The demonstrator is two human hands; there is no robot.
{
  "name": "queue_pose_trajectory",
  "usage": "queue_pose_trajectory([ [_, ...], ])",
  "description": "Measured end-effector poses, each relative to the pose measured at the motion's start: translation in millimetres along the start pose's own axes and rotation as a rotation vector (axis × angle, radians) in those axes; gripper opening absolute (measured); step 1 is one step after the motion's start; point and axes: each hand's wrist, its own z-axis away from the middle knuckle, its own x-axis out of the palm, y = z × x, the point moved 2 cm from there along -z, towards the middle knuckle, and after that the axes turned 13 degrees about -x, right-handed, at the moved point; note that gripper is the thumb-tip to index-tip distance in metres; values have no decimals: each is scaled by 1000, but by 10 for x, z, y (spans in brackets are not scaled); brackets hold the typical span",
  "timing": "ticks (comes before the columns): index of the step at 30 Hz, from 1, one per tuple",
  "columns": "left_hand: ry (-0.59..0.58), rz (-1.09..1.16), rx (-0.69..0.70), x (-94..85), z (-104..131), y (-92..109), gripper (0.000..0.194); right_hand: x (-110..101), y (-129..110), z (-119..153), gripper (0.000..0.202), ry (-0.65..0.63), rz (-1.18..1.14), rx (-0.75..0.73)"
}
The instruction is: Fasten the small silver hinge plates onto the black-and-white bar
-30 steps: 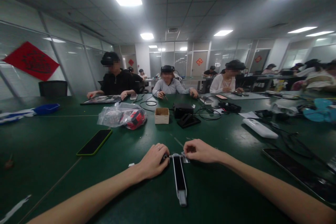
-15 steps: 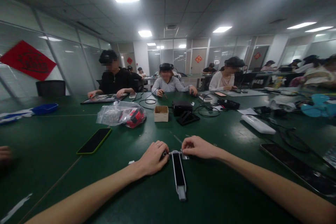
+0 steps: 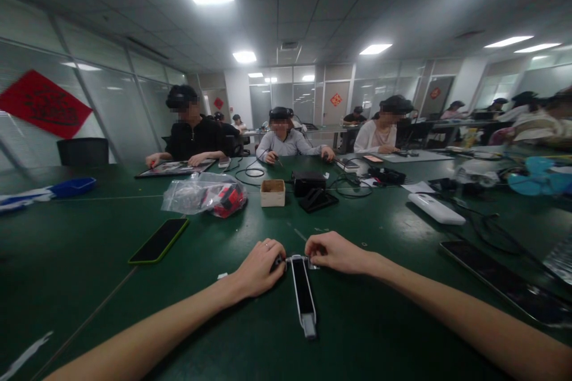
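In the head view, the left hand (image 3: 259,268) and the right hand (image 3: 333,252) are pinching the far end of a narrow black-and-white strip device (image 3: 304,294), which is lying on the green table (image 3: 89,262).

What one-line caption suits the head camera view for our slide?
Both hands, left hand and right hand, pinch the far end of a slim black-and-white device on a green table.

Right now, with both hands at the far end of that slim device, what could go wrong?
1. The left hand and right hand pinch only the far end of the slim device; its near end lies free and might swivel.
2. Small bits lie loose on the green table, easily swept away.
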Motion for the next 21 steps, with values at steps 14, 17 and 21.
queue_pose_trajectory([
  [14, -21, 44, 4, 12, -13, -30, 10, -797, 95, 237, 18, -147, 338, 184],
  [17, -21, 47, 1, -3, -10, -23, 10, -938, 315, 400, 14, -233, 425, 455],
  [21, -28, 38, -5, -16, -9, -18, 10, -852, 554, 465, 12, -290, 372, 618],
])
